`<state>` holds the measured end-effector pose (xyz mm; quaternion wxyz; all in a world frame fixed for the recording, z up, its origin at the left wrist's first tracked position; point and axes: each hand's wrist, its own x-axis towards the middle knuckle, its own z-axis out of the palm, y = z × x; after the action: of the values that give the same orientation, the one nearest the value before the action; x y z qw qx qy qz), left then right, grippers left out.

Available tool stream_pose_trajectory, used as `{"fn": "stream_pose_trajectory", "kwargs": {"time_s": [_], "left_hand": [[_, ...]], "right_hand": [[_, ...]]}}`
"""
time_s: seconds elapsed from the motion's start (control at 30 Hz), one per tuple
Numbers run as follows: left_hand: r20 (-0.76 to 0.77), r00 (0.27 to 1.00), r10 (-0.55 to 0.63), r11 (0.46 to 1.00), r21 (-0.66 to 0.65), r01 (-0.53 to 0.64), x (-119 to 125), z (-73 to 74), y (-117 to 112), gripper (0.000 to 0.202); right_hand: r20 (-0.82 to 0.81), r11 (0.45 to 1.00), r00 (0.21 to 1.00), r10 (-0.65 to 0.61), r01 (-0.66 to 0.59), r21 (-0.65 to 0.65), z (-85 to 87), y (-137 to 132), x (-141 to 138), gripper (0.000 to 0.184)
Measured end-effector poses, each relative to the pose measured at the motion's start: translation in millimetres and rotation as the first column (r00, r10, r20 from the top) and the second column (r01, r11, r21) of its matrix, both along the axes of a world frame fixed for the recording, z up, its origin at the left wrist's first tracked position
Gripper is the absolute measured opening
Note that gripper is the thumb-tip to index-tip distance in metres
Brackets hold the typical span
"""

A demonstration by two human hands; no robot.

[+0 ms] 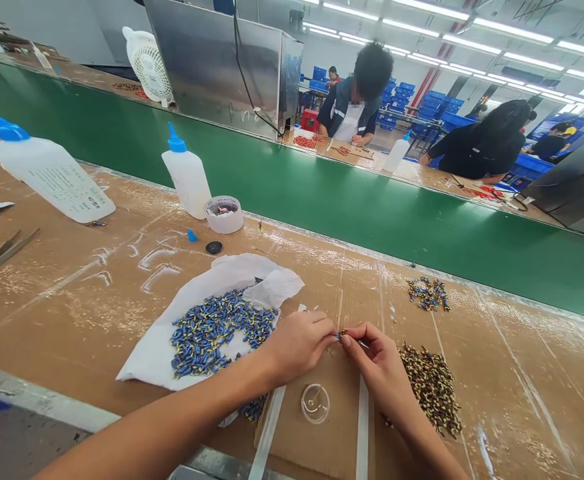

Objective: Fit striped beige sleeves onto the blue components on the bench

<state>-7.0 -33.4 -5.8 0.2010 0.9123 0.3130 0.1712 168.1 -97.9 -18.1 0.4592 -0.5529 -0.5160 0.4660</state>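
Note:
My left hand (302, 343) pinches a small blue piece (337, 336). Fingertip to fingertip with it, my right hand (377, 357) closes on a small brown-and-yellow piece (343, 333); the two pieces meet, though fingers cover most of them. Left of my hands, many blue-and-yellow pieces (197, 333) lie on a white sheet (145, 357). Beside my right wrist is a heap of dark brown-and-yellow pieces (432, 393). Farther back sits a smaller pile of blue, yellow and dark pieces (428, 293). Below my hands a clear round dish (315, 404) rests on a cardboard piece (309, 447).
Two white squeeze bottles (57, 177) (188, 177) with blue nozzles stand beyond the sheet. A tape roll (224, 215) and a black cap (215, 247) are near them. Tweezers (5, 257) lie far left. A green belt (322, 190) crosses behind; people (355, 100) work across it.

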Motion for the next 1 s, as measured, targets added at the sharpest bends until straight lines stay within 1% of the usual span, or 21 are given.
{"fn": "stream_pose_trajectory", "kwargs": {"time_s": [0.13,0.23,0.37,0.5,0.57,0.7,0.77,0.83,0.93,1.0], "left_hand": [[-0.140,0.990,-0.034,0.994,0.098,0.048,-0.9,-1.1,0.0,0.013],[-0.172,0.985,-0.035,0.993,0.104,0.053,-2.0,-2.5,-0.4,0.009],[-0.176,0.983,-0.050,0.998,0.022,0.055,-3.4,0.2,0.9,0.008],[-0.179,0.980,-0.082,0.994,-0.084,0.068,-3.3,6.3,2.7,0.011],[-0.159,0.985,-0.070,0.990,-0.129,0.050,-2.8,7.4,2.6,0.012],[-0.087,0.996,-0.019,0.977,-0.215,0.000,-2.4,4.8,1.0,0.016],[-0.080,0.997,-0.013,0.971,-0.240,-0.006,-2.6,2.7,0.5,0.017],[-0.097,0.995,-0.019,0.969,-0.248,-0.006,-3.1,0.7,0.5,0.016],[-0.128,0.991,-0.037,0.972,-0.235,0.006,-4.0,-1.7,1.6,0.015],[-0.127,0.991,-0.050,0.975,-0.223,0.020,-4.5,-2.7,2.8,0.015]], "right_hand": [[0.008,0.998,0.999,0.050,-0.050,-0.035,-1.5,-1.2,1.5,0.025],[0.029,0.997,0.998,0.064,-0.062,-0.048,-6.4,-2.0,0.2,0.025],[0.056,0.996,0.996,0.075,-0.073,-0.046,-15.5,-2.4,-2.8,0.023],[0.136,0.995,0.986,0.096,-0.099,0.020,-21.8,-3.5,-5.0,0.019],[0.158,0.995,0.984,0.078,-0.086,0.049,-23.4,-5.0,-6.6,0.018],[0.115,0.998,0.993,0.027,-0.034,0.059,-24.6,-8.7,-11.1,0.016],[0.140,0.998,0.990,0.023,-0.031,0.061,-24.2,-10.0,-13.0,0.017],[0.210,0.997,0.977,0.027,-0.042,0.068,-23.3,-10.7,-14.2,0.018],[0.305,0.996,0.952,0.035,-0.060,0.072,-21.7,-10.1,-13.8,0.019],[0.330,0.994,0.943,0.046,-0.075,0.076,-20.7,-8.5,-12.0,0.019]]}}
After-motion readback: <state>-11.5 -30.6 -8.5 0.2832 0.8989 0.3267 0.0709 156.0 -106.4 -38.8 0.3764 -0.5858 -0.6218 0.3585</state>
